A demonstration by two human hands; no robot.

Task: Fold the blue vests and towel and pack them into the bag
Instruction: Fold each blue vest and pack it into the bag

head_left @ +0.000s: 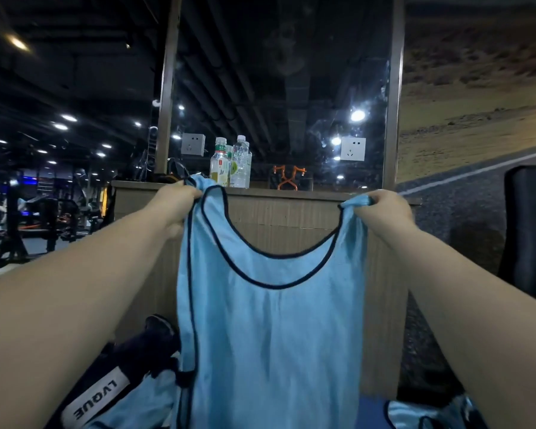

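The left grip point(177, 205) and the right grip point(382, 212) each pinch one shoulder strap of a blue vest point(270, 335), which hangs in the air beside the dark bag point(99, 394). The cloth looks thin, light and slippery, so the straps seem a good place to hold

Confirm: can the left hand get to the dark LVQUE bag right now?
Probably not yet: the left hand grips a shoulder strap of the held-up blue vest. The bag lies low beneath that forearm, nothing between them; letting go would likely free the way.
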